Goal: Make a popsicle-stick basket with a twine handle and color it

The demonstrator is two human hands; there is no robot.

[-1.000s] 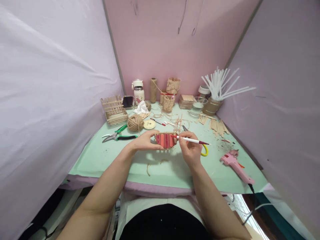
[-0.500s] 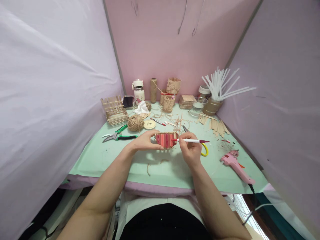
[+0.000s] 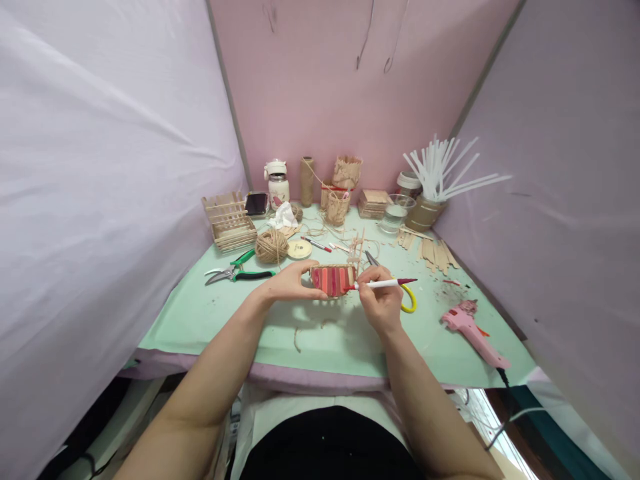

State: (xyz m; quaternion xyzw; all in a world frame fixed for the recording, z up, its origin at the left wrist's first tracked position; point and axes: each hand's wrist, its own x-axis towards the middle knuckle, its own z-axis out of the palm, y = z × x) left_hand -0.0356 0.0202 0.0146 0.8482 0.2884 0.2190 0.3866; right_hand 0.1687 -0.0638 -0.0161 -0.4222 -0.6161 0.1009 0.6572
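Observation:
My left hand (image 3: 295, 281) grips the left end of a small half-round piece made of wooden sticks (image 3: 331, 281), with thumb below and fingers above. Red, pink and dark-red stripes cover most of it, and a pale strip shows near its right end. Twine-like edging runs along its rim. In my right hand (image 3: 381, 301) is a white marker pen (image 3: 384, 283) with a dark-red end pointing right. Its red tip touches or nearly touches the piece's lower right part. Scissors with a yellow handle (image 3: 410, 300) lie partly hidden behind my right hand.
Green-handled pruning shears (image 3: 240, 272) and a twine ball (image 3: 271, 247) lie left. A pink glue gun (image 3: 474, 331) rests at right, its cord over the edge. Behind are a cup of water (image 3: 395, 217), loose wooden sticks (image 3: 435, 252) and a jar of white sticks (image 3: 425, 212).
The marker's tip has shifted slightly down along the right part of the striped piece, and the pen lies at a slightly different tilt. My left hand and the piece stay in place.

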